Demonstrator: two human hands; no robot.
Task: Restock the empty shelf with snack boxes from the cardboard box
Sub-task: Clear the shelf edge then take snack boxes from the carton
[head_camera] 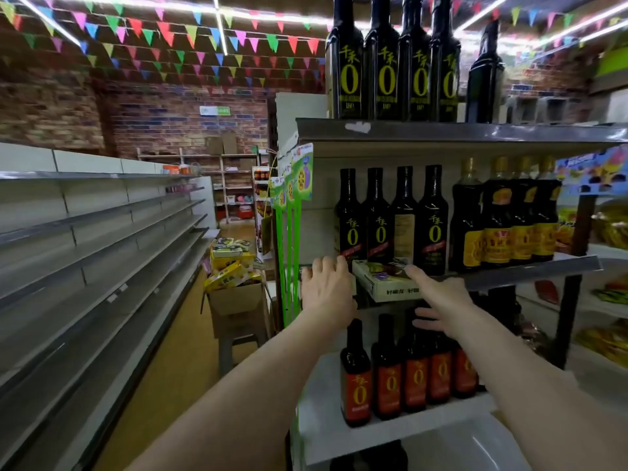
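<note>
A flat pale snack box [382,283] with green print lies on the edge of the middle shelf [530,270] of the right rack, in front of dark bottles. My left hand [326,288] sits at the box's left end, fingers loosely extended and touching it. My right hand [438,299] is spread open at the box's right end, with its index finger on the top corner. The cardboard box [239,302] stands on a stool in the aisle, heaped with yellow snack boxes [231,263]. Long bare grey shelves [102,232] run along the left.
Dark sauce bottles [390,219] fill the middle shelf behind the snack box, and more stand on the shelf above [390,62] and below [407,375]. Green hanging strips [289,232] dangle at the rack's left end. The aisle floor [176,351] lies between the racks.
</note>
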